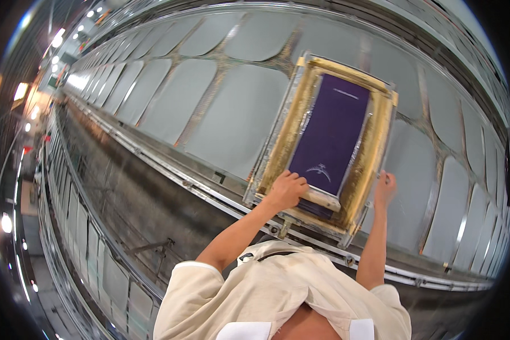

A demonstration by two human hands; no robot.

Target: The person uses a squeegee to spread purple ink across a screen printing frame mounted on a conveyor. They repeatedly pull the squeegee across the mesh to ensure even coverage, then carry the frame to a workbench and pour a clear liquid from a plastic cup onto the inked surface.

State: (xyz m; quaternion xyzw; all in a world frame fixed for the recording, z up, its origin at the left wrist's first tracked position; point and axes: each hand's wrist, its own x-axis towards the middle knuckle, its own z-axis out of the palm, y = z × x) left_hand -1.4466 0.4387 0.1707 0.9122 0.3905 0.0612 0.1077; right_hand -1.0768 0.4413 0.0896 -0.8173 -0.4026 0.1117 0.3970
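A printing screen point(271, 161), its rectangular frame crusted yellow around a dark purple mesh point(334, 127), lies on the long table in front of me. Pale marks show at the mesh's far and near ends. My left hand point(289, 190) is closed on the left end of a cream-coloured squeegee point(323, 200), which lies across the near end of the mesh. Beside the frame's right edge is my right hand point(385, 190), a little blurred, with its fingers curled. Whether it touches the frame or holds something small is hidden.
Grey rounded panels point(238, 119) lie in rows along the table on both sides of the screen. A metal rail point(195, 187) runs along the table's near edge. Across a dark aisle point(107, 164) at the left stands another table point(113, 283) with similar panels.
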